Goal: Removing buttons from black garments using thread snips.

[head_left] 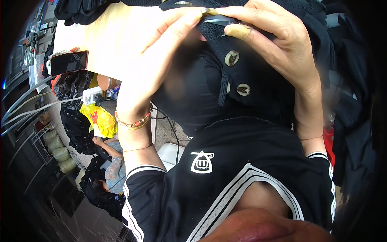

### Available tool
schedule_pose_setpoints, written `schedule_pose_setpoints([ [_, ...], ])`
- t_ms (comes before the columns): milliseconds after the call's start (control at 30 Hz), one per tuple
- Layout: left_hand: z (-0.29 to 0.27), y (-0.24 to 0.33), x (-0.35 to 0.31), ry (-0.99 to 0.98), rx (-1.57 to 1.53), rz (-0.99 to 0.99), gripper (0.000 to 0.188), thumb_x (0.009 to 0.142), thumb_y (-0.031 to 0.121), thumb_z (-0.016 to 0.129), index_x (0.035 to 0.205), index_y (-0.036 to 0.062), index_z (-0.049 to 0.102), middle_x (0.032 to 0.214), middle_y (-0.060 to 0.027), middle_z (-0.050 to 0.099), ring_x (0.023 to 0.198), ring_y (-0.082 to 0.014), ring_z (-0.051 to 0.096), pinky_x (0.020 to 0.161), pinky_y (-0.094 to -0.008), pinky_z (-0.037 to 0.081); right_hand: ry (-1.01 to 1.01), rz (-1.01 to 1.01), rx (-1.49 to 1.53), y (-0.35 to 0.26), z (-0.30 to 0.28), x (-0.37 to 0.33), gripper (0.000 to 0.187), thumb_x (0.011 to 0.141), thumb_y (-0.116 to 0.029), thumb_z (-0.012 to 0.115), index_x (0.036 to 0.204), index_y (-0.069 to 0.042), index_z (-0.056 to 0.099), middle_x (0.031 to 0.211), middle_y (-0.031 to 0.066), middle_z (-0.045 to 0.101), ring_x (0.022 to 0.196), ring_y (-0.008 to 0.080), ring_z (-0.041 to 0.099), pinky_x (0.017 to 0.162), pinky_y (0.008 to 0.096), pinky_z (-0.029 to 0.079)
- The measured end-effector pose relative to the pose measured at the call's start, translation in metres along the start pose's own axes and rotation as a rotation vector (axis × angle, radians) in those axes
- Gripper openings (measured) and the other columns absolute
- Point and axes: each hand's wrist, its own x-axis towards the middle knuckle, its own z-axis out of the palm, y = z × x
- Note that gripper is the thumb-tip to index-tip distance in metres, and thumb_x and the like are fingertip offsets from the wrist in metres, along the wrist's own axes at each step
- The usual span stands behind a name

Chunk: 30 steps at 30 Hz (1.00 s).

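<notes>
A black knitted garment point(262, 60) with large marbled buttons lies across my lap and up to the table. One button point(231, 58) sits just below my fingers, and another button point(244, 89) is lower down. My left hand point(161, 48) is closed, thumb and fingertips pinching the garment's edge near the top of the view. My right hand point(282, 44) is closed on small thread snips point(219, 20), whose pointed metal blades reach toward my left fingertips. Yellowish tape covers the right thumb. The snips' handle is mostly hidden inside the right hand.
A pale wooden table point(100, 36) is at the upper left, with a dark phone point(69, 62) at its edge. Below are a white power strip point(92, 96), cables and a yellow plastic bag point(100, 121). Another person point(115, 173) works at the lower left. Dark garments hang at right.
</notes>
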Motion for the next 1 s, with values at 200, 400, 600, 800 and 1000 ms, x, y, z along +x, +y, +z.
schedule_pose_setpoints([
  [200, -0.003, -0.004, 0.001, -0.024, 0.031, 0.038, 0.024, 0.100, 0.005, 0.066, 0.120, -0.0067, 0.072, 0.115, -0.0143, 0.075, 0.106, -0.0170, 0.071, 0.100, -0.0287, 0.054, 0.033, -0.035, 0.017, 0.004, 0.003, -0.003, 0.028, 0.085, -0.007, 0.078, 0.113, -0.006, 0.078, 0.072, 0.0074, 0.062, 0.062, 0.0197, 0.057, 0.059, 0.0314, 0.047],
  [400, -0.002, -0.004, 0.004, -0.002, 0.024, 0.102, 0.024, 0.099, 0.004, 0.066, 0.119, -0.0074, 0.072, 0.114, -0.0149, 0.075, 0.107, -0.0181, 0.071, 0.100, -0.0297, 0.054, 0.083, 0.027, 0.097, 0.013, 0.010, -0.009, 0.026, 0.085, -0.004, 0.079, 0.110, -0.002, 0.077, 0.070, 0.0075, 0.062, 0.060, 0.0180, 0.056, 0.057, 0.0301, 0.045],
  [600, -0.005, 0.016, 0.011, -0.084, 0.195, 0.063, 0.025, 0.104, 0.011, 0.060, 0.117, -0.0080, 0.071, 0.111, -0.0140, 0.075, 0.102, -0.0201, 0.072, 0.093, -0.0316, 0.056, 0.139, 0.054, 0.034, 0.014, 0.006, -0.013, 0.029, 0.081, -0.001, 0.081, 0.110, 0.001, 0.076, 0.072, 0.0050, 0.061, 0.060, 0.0125, 0.053, 0.054, 0.0270, 0.041],
  [800, -0.020, 0.003, 0.038, -0.057, -0.378, -0.154, 0.027, 0.103, 0.018, 0.061, 0.118, -0.0025, 0.069, 0.108, -0.0123, 0.073, 0.097, -0.0171, 0.070, 0.093, -0.0348, 0.056, 0.190, 0.161, -0.075, 0.006, 0.001, -0.019, 0.033, 0.082, 0.001, 0.081, 0.114, 0.001, 0.075, 0.075, 0.0033, 0.058, 0.065, 0.0100, 0.051, 0.059, 0.0235, 0.041],
  [1000, -0.030, -0.067, 0.058, 0.103, -0.446, -0.295, 0.030, 0.103, 0.019, 0.059, 0.121, -0.0031, 0.070, 0.103, -0.0081, 0.074, 0.086, -0.0138, 0.069, 0.084, -0.0318, 0.057, 0.136, 0.157, -0.162, 0.019, 0.011, -0.024, 0.034, 0.082, 0.000, 0.081, 0.116, 0.000, 0.074, 0.075, 0.0032, 0.058, 0.063, 0.0110, 0.051, 0.058, 0.0252, 0.041],
])
